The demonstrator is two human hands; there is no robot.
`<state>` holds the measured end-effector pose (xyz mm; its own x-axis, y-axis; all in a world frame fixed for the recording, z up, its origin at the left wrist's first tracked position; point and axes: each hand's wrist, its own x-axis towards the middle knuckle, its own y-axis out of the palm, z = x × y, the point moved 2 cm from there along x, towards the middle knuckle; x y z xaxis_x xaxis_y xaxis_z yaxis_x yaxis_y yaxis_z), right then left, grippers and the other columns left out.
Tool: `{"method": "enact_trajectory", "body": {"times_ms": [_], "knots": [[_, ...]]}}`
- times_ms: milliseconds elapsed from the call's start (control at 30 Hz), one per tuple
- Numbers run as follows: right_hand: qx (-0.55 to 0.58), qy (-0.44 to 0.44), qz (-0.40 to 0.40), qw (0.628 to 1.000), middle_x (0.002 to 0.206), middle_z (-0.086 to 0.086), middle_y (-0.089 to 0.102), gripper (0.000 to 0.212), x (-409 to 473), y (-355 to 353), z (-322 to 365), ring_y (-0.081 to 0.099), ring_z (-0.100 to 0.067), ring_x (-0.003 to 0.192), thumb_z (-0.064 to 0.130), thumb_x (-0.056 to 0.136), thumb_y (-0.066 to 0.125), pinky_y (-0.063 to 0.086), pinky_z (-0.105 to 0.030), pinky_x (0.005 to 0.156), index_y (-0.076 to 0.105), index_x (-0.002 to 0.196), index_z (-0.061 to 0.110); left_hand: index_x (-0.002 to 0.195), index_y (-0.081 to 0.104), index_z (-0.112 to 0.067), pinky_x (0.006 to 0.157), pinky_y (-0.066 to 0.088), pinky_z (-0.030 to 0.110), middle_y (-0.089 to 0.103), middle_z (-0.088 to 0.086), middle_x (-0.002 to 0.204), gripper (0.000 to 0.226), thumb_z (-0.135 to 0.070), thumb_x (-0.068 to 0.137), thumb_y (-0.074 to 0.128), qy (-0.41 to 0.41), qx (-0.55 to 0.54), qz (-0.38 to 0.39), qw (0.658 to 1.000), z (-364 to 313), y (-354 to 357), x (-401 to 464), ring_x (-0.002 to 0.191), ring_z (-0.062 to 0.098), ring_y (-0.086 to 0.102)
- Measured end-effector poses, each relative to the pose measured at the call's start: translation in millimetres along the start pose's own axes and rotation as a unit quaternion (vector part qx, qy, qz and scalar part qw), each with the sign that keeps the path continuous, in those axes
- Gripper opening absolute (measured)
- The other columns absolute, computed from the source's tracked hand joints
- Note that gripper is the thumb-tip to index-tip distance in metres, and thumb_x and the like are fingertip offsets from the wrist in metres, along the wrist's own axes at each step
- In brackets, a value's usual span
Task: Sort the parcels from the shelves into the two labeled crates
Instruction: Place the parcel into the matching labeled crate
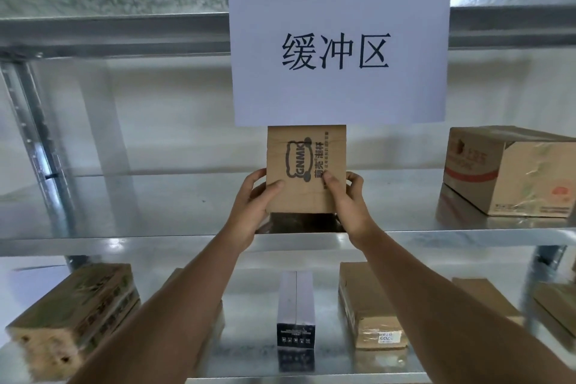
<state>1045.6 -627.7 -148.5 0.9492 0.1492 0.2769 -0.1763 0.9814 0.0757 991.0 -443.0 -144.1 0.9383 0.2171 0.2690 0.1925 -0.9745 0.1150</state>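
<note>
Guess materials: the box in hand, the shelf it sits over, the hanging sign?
Held box: brown corrugated cardboard by the look, matte, printed black logo, creased flaps. Shelf: galvanized sheet steel probably, spangled grey, mirror-like reflections. Sign: plain white paper, matte, black characters.

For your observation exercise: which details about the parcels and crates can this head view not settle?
- Crates: outside the head view.
- Held parcel: top edge hidden behind paper sign; small print blurred.
- Large box: cut off by right edge.
- Label on lower-shelf parcel: print too small.
</note>
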Motion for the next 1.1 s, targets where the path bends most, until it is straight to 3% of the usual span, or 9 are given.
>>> {"method": "enact_trajectory", "body": {"times_ms": [233,333,467,767,933,1000,1033,1100], "knots": [[-0.018,-0.033,0.036,0.999,0.131,0.003,0.054,0.048,-12.7,57.7,12.0,0.058,-0.004,0.104,0.048,0.101,0.05,0.048,-0.018,0.078,0.03,0.139,0.026,0.13,0.05,-0.034,0.101,0.051,0.043,0.069,0.002,0.123,0.046,-0.026,0.091,0.072,0.021,0.01,-0.006,1.0,-13.4,-56.9,-8.5,0.116,0.02,0.063],[-0.019,-0.036,0.045,0.998,0.132,0.002,0.055,0.052,-16.4,88.2,11.6,0.06,-0.007,0.106,0.049,0.1,0.051,0.05,-0.02,0.081,0.031,0.142,0.025,0.135,0.048,-0.031,0.099,0.053,0.044,0.069,0.002,0.123,0.057,-0.027,0.087,0.077,0.02,0.012,-0.017,1.0,-18.0,-87.6,-13.7,0.115,0.021,0.065],[-0.015,-0.033,0.045,0.998,0.128,0.003,0.056,0.05,-20.4,127.9,14.9,0.061,-0.008,0.105,0.049,0.099,0.054,0.051,-0.018,0.076,0.034,0.138,0.026,0.135,0.046,-0.031,0.084,0.055,0.032,0.069,0.002,0.122,0.059,-0.027,0.086,0.077,0.01,0.008,-0.028,1.0,-25.1,-125.5,-20.5,0.11,0.02,0.066],[-0.006,-0.029,0.027,0.999,0.127,0.002,0.061,0.053,-20.8,175.3,18.0,0.063,-0.012,0.108,0.048,0.097,0.057,0.053,-0.021,0.079,0.038,0.139,0.023,0.136,0.045,-0.029,0.083,0.053,0.029,0.069,0.001,0.122,0.058,-0.027,0.087,0.076,0.017,0.015,0.003,1.0,-38.9,-173.2,-9.2,0.111,0.018,0.066],[-0.002,-0.014,0.0,1.0,0.112,0.011,0.064,0.032,-18.8,178.7,19.2,0.061,-0.012,0.108,0.052,0.106,0.03,0.048,-0.032,0.09,0.056,0.116,0.036,0.135,0.051,-0.029,0.092,0.051,0.033,0.072,0.0,0.121,0.047,-0.022,0.093,0.069,0.004,-0.04,0.027,0.999,-30.6,-188.5,-2.2,0.115,0.018,0.065],[-0.017,-0.021,-0.012,1.0,0.114,0.014,0.063,0.03,-17.4,175.8,19.4,0.06,-0.013,0.111,0.049,0.107,0.03,0.048,-0.026,0.087,0.056,0.118,0.039,0.138,0.053,-0.028,0.103,0.047,0.038,0.07,-0.002,0.126,0.045,-0.023,0.096,0.065,-0.012,-0.071,0.055,0.996,-26.3,-195.2,2.5,0.122,0.018,0.061],[-0.03,-0.023,-0.01,0.999,0.121,0.012,0.062,0.031,-16.0,174.0,18.0,0.06,-0.014,0.116,0.05,0.105,0.036,0.051,-0.024,0.088,0.051,0.129,0.039,0.139,0.053,-0.028,0.108,0.044,0.042,0.068,-0.001,0.129,0.044,-0.024,0.097,0.063,-0.021,-0.084,0.072,0.994,-23.8,-198.2,5.6,0.126,0.02,0.059],[-0.024,0.002,0.019,1.0,0.142,0.004,0.054,0.072,-11.9,170.5,11.3,0.055,-0.02,0.128,0.064,0.091,0.053,0.048,-0.039,0.104,0.022,0.153,0.042,0.14,0.053,-0.026,0.114,0.039,0.046,0.066,0.003,0.132,0.043,-0.026,0.098,0.06,-0.034,-0.112,0.098,0.988,-20.0,-200.9,12.0,0.13,0.023,0.056]]}}
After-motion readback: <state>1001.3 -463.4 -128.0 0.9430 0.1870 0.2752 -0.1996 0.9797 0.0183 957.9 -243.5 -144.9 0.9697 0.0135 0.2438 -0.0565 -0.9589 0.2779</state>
